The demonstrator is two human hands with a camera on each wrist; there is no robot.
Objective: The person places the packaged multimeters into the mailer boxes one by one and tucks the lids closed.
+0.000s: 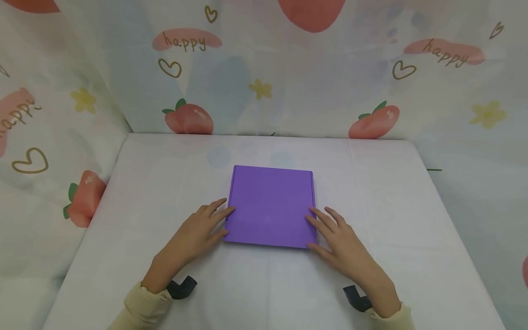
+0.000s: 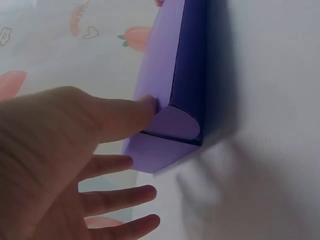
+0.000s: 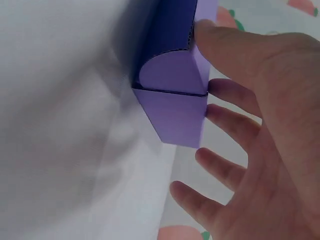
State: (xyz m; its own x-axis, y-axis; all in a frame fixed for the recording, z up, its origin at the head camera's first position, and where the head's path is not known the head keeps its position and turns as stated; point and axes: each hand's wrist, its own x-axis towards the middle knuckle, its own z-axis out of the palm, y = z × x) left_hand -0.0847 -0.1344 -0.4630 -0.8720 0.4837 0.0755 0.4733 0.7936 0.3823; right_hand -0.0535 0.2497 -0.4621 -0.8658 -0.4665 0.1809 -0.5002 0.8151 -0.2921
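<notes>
A flat purple cardboard box [image 1: 270, 204] lies on the white table, its lid down. At its left edge is my left hand [image 1: 195, 233], fingers spread and nearly straight, with fingertips at the side. The left wrist view has that thumb [image 2: 117, 117] on the lid's edge near the front corner. My right hand [image 1: 344, 250] mirrors this at the right edge, its thumb at the near right corner. In the right wrist view, a rounded side flap [image 3: 175, 75] shows at the box's corner, and the fingers of this hand are spread beside the box wall.
A white cloth covers the table [image 1: 268, 288]. Behind it hangs a patterned curtain [image 1: 305, 91] with strawberries, hearts and stars, which continues along the left and right sides. Each wrist carries a black mount [image 1: 181, 288] next to a pale sleeve [image 1: 142, 305].
</notes>
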